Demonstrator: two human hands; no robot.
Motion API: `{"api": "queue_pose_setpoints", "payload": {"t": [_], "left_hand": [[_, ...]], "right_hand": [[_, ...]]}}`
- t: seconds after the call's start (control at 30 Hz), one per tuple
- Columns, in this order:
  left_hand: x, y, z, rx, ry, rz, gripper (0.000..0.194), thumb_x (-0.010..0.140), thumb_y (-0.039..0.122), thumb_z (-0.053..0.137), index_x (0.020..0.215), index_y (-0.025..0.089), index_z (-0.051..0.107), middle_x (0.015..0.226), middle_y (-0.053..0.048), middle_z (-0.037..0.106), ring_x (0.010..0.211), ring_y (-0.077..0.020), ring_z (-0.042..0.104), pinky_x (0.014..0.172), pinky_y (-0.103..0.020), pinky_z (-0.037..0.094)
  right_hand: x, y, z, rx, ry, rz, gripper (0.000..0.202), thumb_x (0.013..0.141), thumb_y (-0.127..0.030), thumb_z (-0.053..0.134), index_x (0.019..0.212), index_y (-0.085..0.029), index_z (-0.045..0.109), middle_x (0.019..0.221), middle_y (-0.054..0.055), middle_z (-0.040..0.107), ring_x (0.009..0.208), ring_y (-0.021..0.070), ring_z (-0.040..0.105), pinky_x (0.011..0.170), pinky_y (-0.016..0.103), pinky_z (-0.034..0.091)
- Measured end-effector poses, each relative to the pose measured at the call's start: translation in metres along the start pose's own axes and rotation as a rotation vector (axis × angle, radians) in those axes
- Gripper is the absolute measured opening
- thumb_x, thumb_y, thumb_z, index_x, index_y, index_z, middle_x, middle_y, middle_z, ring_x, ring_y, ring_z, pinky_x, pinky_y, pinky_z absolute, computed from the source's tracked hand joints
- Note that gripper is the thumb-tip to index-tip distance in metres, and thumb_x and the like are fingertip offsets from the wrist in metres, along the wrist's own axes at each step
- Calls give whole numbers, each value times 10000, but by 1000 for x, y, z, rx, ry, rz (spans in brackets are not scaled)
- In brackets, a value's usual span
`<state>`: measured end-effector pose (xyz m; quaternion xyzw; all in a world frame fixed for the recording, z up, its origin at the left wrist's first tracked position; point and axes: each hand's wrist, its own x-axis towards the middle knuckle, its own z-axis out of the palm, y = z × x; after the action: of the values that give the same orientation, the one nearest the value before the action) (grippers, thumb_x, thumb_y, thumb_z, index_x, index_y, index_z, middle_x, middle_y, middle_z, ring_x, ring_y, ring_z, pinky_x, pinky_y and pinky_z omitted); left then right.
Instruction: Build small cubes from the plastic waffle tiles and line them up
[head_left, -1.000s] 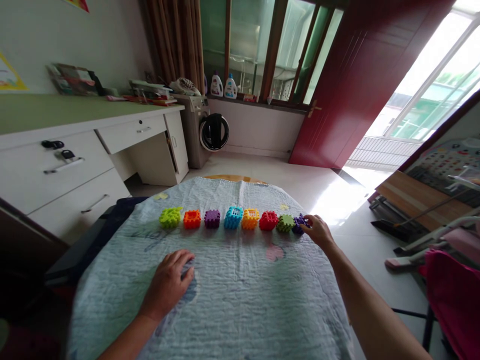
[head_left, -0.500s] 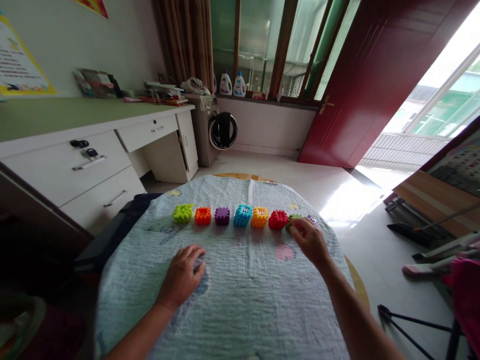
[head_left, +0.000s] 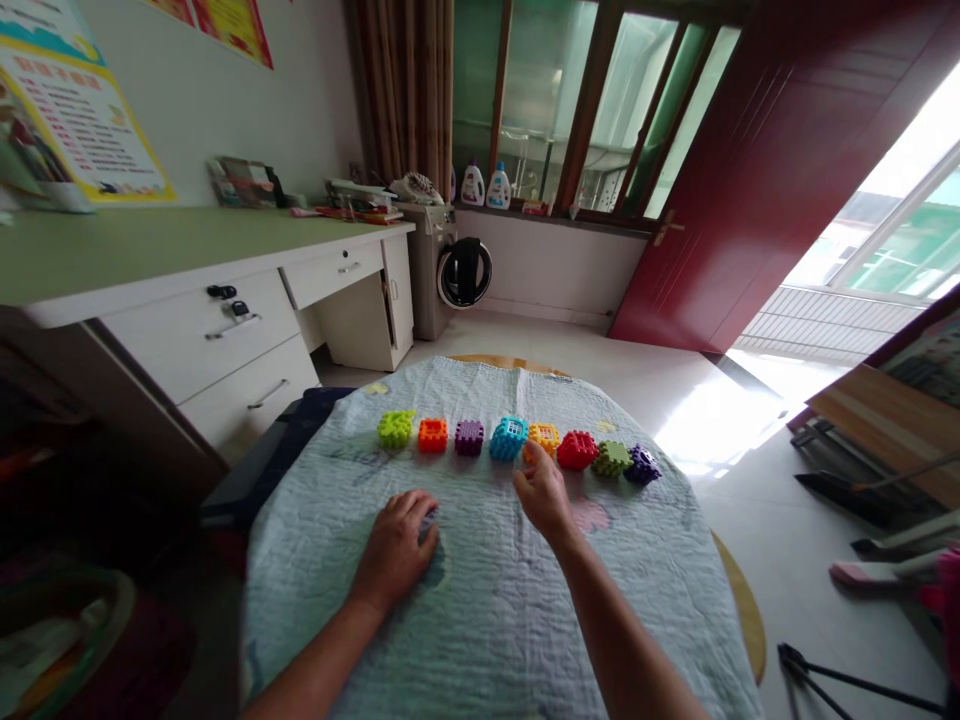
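Plastic cube blocks with notched edges stand in a row across the cloth: a lime green block (head_left: 395, 429), an orange block (head_left: 433, 436), a purple block (head_left: 469, 438), a blue block (head_left: 509, 439), a yellow block (head_left: 545, 436), a red block (head_left: 577, 451), an olive green block (head_left: 611, 458) and a dark purple block (head_left: 643, 465). My right hand (head_left: 545, 494) has its fingers curled in, fingertips just in front of the yellow block and partly covering it; whether they touch is unclear. Resting on the cloth, my left hand (head_left: 399, 545) is open and empty, thumb apart.
A pale quilted cloth (head_left: 487, 620) covers the round table. Beyond it are a white desk (head_left: 225, 345) at left, a washing machine (head_left: 433, 270) with its door open, and a red door (head_left: 697, 190). A black metal leg (head_left: 817, 680) stands at lower right.
My right hand has moved left along the row, from the olive green block to the yellow one. The blocks keep their order. The head view has shifted slightly left.
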<state>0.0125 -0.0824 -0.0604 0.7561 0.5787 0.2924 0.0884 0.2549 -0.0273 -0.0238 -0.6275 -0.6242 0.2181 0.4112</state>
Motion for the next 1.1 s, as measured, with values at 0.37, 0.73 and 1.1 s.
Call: {"api": "queue_pose_setpoints", "payload": {"t": [0.37, 0.73, 1.1], "left_hand": [[-1, 3, -1, -29, 38, 9, 221, 794, 157, 566, 1001, 219, 614, 1065, -62, 630, 1025, -240, 559, 949, -436, 463], [-1, 8, -4, -33, 9, -20, 236, 794, 129, 572, 1012, 208, 616, 1067, -61, 622, 1029, -226, 546, 956, -410, 455], [-1, 8, -4, -53, 13, -32, 240, 787, 125, 573, 1007, 211, 620, 1065, -64, 620, 1034, -233, 543, 967, -422, 452]], "right_hand": [[7, -23, -5, -288, 99, -157, 450, 811, -212, 500, 1257, -203, 552, 1199, 124, 597, 1038, 252, 567, 942, 391, 442], [103, -40, -19, -826, -505, -220, 640, 652, -364, 775, 1238, -198, 579, 1271, 124, 579, 1247, 326, 393, 980, 430, 292], [107, -37, -7, -854, -525, -239, 458, 665, -309, 729, 1103, -200, 650, 1125, 113, 604, 1056, 289, 476, 839, 358, 323]]}}
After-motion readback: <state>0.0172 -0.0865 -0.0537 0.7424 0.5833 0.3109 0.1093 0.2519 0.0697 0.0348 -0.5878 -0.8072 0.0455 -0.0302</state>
